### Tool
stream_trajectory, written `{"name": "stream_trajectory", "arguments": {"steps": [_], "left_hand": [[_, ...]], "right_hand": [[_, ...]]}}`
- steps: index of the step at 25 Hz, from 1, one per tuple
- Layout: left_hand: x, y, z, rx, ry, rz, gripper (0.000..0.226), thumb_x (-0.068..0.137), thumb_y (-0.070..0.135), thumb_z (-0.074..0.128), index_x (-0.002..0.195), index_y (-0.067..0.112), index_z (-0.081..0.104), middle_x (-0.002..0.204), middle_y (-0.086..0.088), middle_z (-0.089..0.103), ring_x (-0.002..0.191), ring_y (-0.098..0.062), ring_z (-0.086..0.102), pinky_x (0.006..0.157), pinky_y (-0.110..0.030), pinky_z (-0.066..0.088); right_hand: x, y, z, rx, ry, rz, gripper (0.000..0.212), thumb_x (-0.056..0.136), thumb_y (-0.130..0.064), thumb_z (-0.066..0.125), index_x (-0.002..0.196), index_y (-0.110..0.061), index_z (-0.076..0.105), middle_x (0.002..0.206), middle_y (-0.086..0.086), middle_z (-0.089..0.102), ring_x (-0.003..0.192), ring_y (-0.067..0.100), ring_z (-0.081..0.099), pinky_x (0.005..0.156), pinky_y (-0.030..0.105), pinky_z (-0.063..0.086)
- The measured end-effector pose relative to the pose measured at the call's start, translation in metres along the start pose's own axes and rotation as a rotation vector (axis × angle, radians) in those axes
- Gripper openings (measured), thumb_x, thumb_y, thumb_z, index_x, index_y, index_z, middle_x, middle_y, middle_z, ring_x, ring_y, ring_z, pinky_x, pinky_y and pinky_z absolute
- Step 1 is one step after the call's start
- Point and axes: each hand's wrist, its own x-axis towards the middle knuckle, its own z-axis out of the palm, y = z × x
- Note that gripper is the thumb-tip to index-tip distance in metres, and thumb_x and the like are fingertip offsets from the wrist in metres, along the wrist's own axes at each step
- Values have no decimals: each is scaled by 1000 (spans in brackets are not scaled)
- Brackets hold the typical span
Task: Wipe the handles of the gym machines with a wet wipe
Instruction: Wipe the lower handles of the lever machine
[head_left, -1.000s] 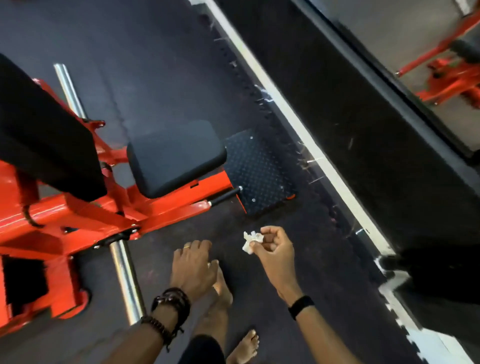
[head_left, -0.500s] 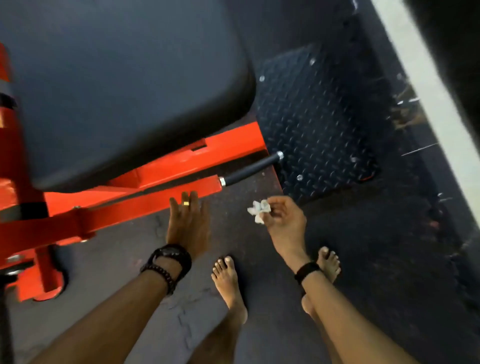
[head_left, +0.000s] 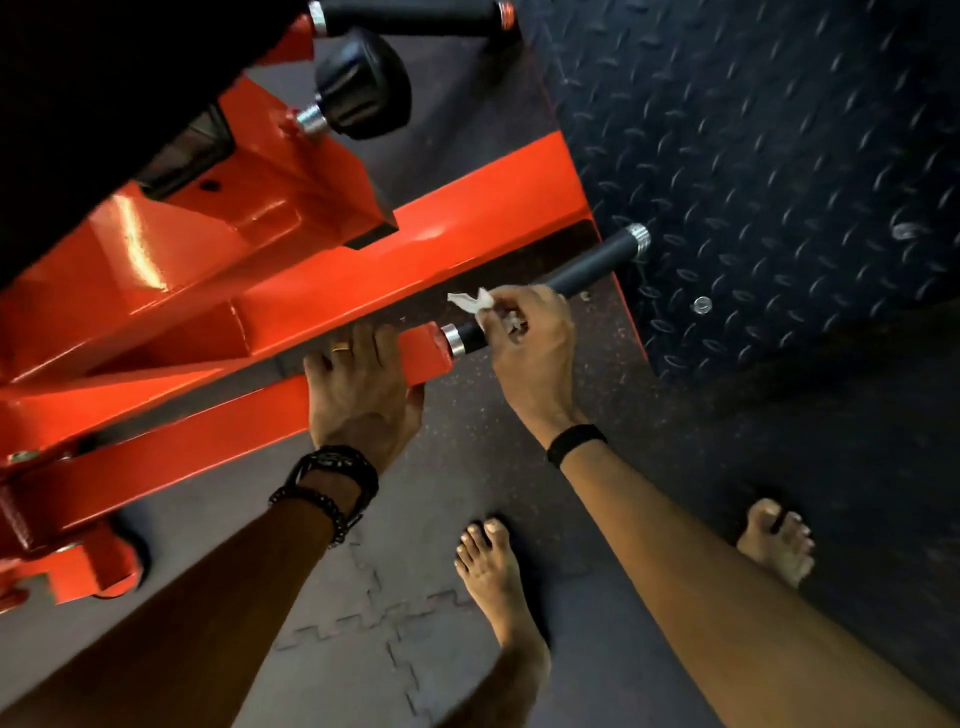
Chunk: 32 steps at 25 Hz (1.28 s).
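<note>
A black rubber handle with silver end caps sticks out to the right from the orange machine's lower beam. My right hand grips the inner part of this handle with a crumpled white wet wipe pressed against it; a corner of the wipe pokes out above my fingers. My left hand holds the end of the orange beam just left of the handle, fingers over its top edge and thumb underneath. A second black handle shows at the top edge.
A black round knob juts from the orange frame above the beam. A dark diamond-plate footplate fills the upper right. My bare feet stand on grey interlocking floor mats. A black seat pad overhangs at the upper left.
I have leaned in close to the machine. My right hand moved up with the wipe and closed around the black handle. My left hand went from hovering to holding the orange beam end.
</note>
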Motion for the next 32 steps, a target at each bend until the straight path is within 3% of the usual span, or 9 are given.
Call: {"name": "stream_trajectory", "arguments": {"steps": [3,6,10,13,16,20,23,27,32], "left_hand": [[-1,0,-1,14,41,-9,59,71,39,79,111,6,52,101,-16,59,89,-37,58,78,-47,45],[-3,0,0,19,37,20,64,70,40,81,115,3,53,103,-17,58,91,-37,58,79,-48,46],[-2,-3,4,-9,29,38,68,70,39,81,120,2,52,108,-18,57,96,-37,57,81,-49,45],[-3,-4,5,-28,13,42,69,70,37,81,121,3,51,109,-18,57,98,-37,57,82,-49,45],[-2,-4,5,-12,-11,33,70,71,39,79,124,3,50,111,-18,57,99,-37,56,83,-50,43],[-2,-3,6,-9,-42,13,69,75,41,78,125,3,49,113,-18,57,100,-38,56,84,-51,43],[-2,-4,4,6,-48,24,72,73,41,80,124,3,47,112,-19,57,99,-38,57,85,-51,43],[-2,-3,5,-7,-52,21,75,71,40,82,125,3,46,113,-20,57,101,-40,57,85,-51,45],[-1,0,0,-11,-50,13,72,71,37,83,122,2,46,110,-21,58,100,-39,57,86,-51,43]], "right_hand": [[-4,-2,10,-49,-68,-78,18,91,-22,69,102,-9,72,98,7,54,90,17,53,72,13,44],[11,11,-10,-141,-128,-134,17,91,-16,68,105,-5,69,102,10,54,88,20,56,72,25,55],[72,46,-54,-255,137,125,17,91,-13,68,108,-8,70,113,10,54,98,12,51,88,33,55],[74,43,-48,-225,209,160,15,89,-11,69,103,-6,70,112,10,55,98,11,51,87,18,49],[19,15,-10,-92,91,63,11,90,-10,68,98,-3,69,104,10,56,88,13,53,71,5,41],[-17,2,9,31,-98,-101,10,88,-5,70,97,-1,70,93,11,56,77,14,52,67,16,45],[38,32,-27,-97,129,35,6,90,-7,67,95,-4,68,104,12,58,86,12,53,71,14,45],[121,77,-80,-237,318,275,7,89,-11,67,93,-7,72,108,13,62,93,18,59,87,27,50],[39,38,-33,-23,191,83,5,92,-7,64,93,-2,64,103,9,56,88,9,52,76,7,46]]}}
